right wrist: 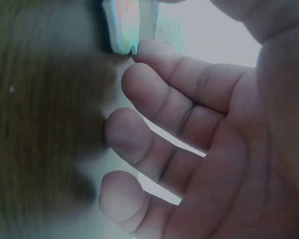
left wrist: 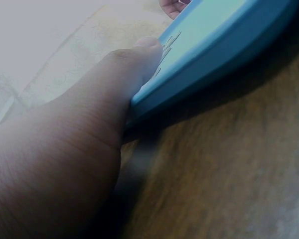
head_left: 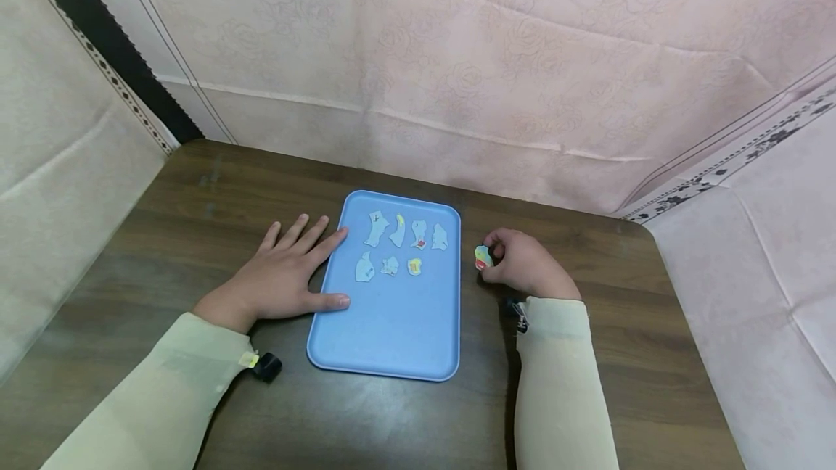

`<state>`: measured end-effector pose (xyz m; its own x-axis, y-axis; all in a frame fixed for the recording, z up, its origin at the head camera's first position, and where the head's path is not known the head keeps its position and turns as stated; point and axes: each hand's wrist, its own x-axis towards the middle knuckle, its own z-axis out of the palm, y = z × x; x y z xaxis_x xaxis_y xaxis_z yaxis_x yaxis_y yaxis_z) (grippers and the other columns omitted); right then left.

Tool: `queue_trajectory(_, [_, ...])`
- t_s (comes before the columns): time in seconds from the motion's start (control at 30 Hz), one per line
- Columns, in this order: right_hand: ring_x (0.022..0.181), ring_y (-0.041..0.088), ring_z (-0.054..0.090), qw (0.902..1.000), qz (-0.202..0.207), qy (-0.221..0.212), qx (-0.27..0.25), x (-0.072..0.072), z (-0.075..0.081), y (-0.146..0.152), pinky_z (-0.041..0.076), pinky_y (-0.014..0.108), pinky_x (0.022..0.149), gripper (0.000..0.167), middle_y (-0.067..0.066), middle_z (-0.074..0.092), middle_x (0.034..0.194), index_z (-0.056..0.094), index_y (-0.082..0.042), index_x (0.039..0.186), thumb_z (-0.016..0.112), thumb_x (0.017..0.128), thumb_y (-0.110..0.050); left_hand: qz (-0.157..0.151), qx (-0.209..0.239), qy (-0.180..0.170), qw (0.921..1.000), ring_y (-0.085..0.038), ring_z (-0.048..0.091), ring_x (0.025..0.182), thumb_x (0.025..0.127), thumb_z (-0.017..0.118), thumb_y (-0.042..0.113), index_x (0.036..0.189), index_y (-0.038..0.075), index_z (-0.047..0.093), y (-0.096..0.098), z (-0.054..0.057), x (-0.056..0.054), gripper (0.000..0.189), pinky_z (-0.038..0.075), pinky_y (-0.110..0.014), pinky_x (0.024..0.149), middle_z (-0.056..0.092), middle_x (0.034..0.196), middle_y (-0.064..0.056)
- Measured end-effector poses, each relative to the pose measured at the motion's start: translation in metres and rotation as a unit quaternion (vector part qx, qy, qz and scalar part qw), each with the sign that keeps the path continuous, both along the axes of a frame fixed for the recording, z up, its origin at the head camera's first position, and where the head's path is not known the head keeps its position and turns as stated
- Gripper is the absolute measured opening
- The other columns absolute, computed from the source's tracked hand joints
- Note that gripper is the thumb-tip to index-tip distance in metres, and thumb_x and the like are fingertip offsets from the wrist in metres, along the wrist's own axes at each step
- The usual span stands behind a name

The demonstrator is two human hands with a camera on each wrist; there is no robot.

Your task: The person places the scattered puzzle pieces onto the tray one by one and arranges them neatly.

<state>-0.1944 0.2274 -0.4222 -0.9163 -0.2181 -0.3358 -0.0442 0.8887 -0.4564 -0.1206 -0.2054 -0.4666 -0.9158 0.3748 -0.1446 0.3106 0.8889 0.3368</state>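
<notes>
A blue tray (head_left: 392, 339) lies on the wooden table, with several small irregular pale-blue pieces (head_left: 364, 267) set out in two rows on its upper half. One lower-row piece (head_left: 414, 267) is mostly yellow. My left hand (head_left: 277, 285) is spread flat at the tray's left side, thumb and index finger over its rim; the left wrist view shows the thumb (left wrist: 134, 59) on that edge. Just right of the tray, my right hand (head_left: 522, 263) pinches a small piece (head_left: 482, 258) coloured yellow, red and light blue between thumb and fingertips. In the right wrist view this piece (right wrist: 123, 27) looks fairly thick.
The brown table (head_left: 261, 419) extends around the tray on all sides. Pale patterned cloth (head_left: 457, 78) hangs behind the table's far edge and at both sides. A small black device (head_left: 266, 367) sits at the left wrist.
</notes>
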Motion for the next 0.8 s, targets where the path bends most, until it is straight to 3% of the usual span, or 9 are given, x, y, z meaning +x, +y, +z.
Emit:
queue_trajectory(0.3, [0.104,0.028,0.064,0.9999,0.003,0.016,0.003,0.002,0.005,-0.002,0.056,0.041,0.089,0.051,0.011,0.068,0.116,0.069,-0.011,0.135,0.087,0.088,-0.018,0.001,-0.001,0.001,1.0000,-0.050,0.000,0.176,0.086,0.052,0.104,0.183,0.037,0.011,0.000,-0.001,0.000,0.125,-0.006,-0.082,0.133,0.010,0.191,-0.014])
queue_trajectory(0.5, [0.105,0.029,0.063,0.9993,0.002,0.038,-0.001,0.007,0.017,-0.006,0.057,0.040,0.086,0.051,0.010,0.067,0.117,0.069,-0.011,0.136,0.087,0.088,-0.019,0.001,-0.001,0.001,1.0000,-0.050,0.000,0.176,0.086,0.052,0.105,0.183,0.037,0.010,0.000,-0.002,0.000,0.125,-0.006,-0.082,0.133,0.009,0.191,-0.014])
queue_trajectory(0.8, [0.110,0.027,0.064,0.9964,0.032,0.077,-0.013,0.015,0.037,-0.017,0.057,0.043,0.094,0.045,0.009,0.070,0.118,0.071,-0.010,0.131,0.087,0.091,-0.021,0.001,-0.001,-0.002,1.0000,-0.050,-0.001,0.176,0.086,0.053,0.104,0.183,0.036,0.010,0.000,-0.001,0.000,0.125,-0.007,-0.081,0.134,0.009,0.191,-0.014])
